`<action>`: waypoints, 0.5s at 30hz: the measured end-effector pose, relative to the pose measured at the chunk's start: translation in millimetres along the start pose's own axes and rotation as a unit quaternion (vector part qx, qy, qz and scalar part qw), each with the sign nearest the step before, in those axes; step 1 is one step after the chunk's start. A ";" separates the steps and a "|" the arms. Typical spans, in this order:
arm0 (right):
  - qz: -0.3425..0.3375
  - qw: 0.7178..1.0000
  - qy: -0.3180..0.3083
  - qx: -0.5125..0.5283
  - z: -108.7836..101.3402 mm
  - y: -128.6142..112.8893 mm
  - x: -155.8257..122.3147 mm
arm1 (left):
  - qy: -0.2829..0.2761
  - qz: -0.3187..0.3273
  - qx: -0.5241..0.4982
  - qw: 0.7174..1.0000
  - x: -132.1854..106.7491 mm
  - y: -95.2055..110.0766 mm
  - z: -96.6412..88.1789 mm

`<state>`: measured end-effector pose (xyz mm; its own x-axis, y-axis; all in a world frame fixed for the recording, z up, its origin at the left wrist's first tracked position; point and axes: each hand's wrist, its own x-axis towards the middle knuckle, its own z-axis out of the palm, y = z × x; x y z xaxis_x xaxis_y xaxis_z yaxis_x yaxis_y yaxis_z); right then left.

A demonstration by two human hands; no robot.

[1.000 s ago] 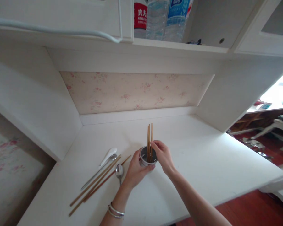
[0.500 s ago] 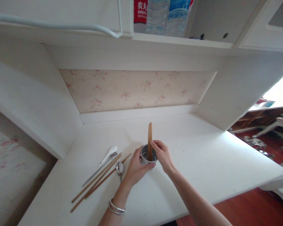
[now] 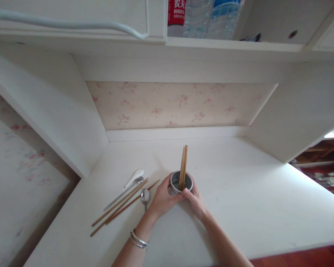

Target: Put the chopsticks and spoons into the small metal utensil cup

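A round metal cup (image 3: 174, 190) is clasped between both my hands at the middle of the white desk. My left hand (image 3: 164, 200) wraps its left side, thumb across the front. Around the right side curls my right hand (image 3: 196, 202), its thumb at the front rim. Several wooden chopsticks (image 3: 183, 165) stand in the cup, leaning slightly right; no hand touches them. To the left of my left hand lie a metal spoon (image 3: 145, 196), loose chopsticks (image 3: 122, 204), a long-handled metal spoon (image 3: 122, 194) and a white spoon (image 3: 134, 178).
The white desk (image 3: 239, 185) extends to the right, its front edge above a red floor. Side panels and a flowered back wall (image 3: 169, 105) enclose it. Overhead, a shelf (image 3: 233, 43) holds plastic bottles (image 3: 197, 18), and a white cable (image 3: 72, 24) hangs at upper left.
My right hand has let go of the chopsticks and moved down onto the cup's right side. The view has shifted a little, so the desk appears farther right.
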<state>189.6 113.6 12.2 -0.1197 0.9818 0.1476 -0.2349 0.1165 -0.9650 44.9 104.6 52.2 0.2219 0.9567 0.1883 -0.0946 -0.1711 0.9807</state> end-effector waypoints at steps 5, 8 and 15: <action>0.008 1.000 -0.005 0.005 -1.6 -0.3 2.0 | -0.003 0.013 0.040 0.999 0.1 2.6 0.0; 0.003 1.000 -0.006 0.010 -2.3 -0.7 2.1 | 0.027 0.021 0.121 0.992 -6.4 3.1 -10.0; 0.011 1.000 -0.020 0.007 -6.6 3.5 1.8 | 0.120 -0.049 0.390 0.912 -43.7 18.4 -77.8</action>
<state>195.0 116.8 7.7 -0.1632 0.9772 0.1356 -0.2462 0.0928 -0.9648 -42.0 78.0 57.9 -0.0353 0.9844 0.1722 0.6542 -0.1075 0.7486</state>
